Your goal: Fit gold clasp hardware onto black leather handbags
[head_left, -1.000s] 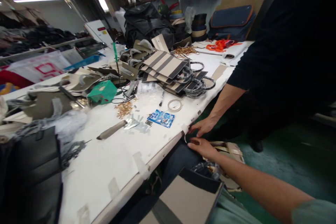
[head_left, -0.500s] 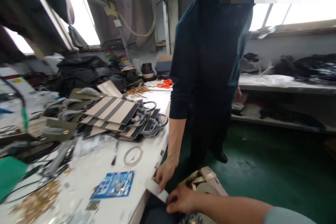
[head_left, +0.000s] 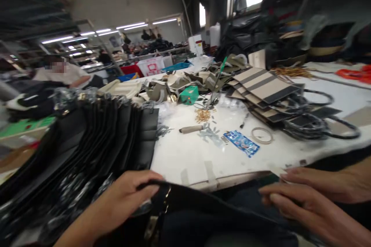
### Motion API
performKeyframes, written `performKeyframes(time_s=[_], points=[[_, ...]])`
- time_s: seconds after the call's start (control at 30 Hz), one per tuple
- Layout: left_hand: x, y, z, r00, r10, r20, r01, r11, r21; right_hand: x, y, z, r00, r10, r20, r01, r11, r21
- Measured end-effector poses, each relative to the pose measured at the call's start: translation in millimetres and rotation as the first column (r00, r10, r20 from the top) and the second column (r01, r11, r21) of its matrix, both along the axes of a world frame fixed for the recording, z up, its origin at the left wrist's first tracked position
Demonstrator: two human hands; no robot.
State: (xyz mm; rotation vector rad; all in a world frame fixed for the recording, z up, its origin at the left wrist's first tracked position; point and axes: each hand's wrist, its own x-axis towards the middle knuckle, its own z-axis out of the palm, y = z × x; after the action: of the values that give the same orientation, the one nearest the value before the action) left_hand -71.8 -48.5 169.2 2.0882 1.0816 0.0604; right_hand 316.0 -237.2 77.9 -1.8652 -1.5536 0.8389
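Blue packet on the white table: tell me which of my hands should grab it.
Right. The right hand lies open and nearer the blue packet, probably an easy reach; the left hand is busy gripping the black bag by its edge.

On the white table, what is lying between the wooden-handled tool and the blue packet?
In the head view, small silvery metal pieces lie scattered between the wooden-handled tool and the blue packet.

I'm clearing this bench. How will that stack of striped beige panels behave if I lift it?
The striped panels lie flat and fanned, so they are probably stiffish but loose and apt to slide apart. The black cords tangled around them would likely drag along.
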Motion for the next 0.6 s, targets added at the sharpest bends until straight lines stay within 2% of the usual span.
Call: performKeyframes(time_s=[0.1,0.2,0.27,0.43,0.6], points=[[12,15,5.7,0.995,-0.023,0.092,0.034,0.991,-0.127,-20,28,13.0,0.992,0.114,0.052,-0.113,0.993,-0.014],[23,34,4.0,0.991,0.037,0.131,-0.004,0.97,-0.243,-43,54,13.8,0.968,0.191,0.161,-0.195,0.981,0.012],[27,43,2.1,0.987,0.042,0.156,0.004,0.958,-0.287,-55,71,13.9,0.958,0.242,0.154,-0.252,0.967,0.048],[34,60,4.7,0.987,0.008,0.161,0.036,0.964,-0.264,-71,105,22.7,0.945,0.319,0.078,-0.326,0.936,0.129],[38,64,11.1,0.981,0.027,0.193,0.014,0.979,-0.203,-72,115,28.1,0.946,0.325,-0.019,-0.319,0.937,0.14]])
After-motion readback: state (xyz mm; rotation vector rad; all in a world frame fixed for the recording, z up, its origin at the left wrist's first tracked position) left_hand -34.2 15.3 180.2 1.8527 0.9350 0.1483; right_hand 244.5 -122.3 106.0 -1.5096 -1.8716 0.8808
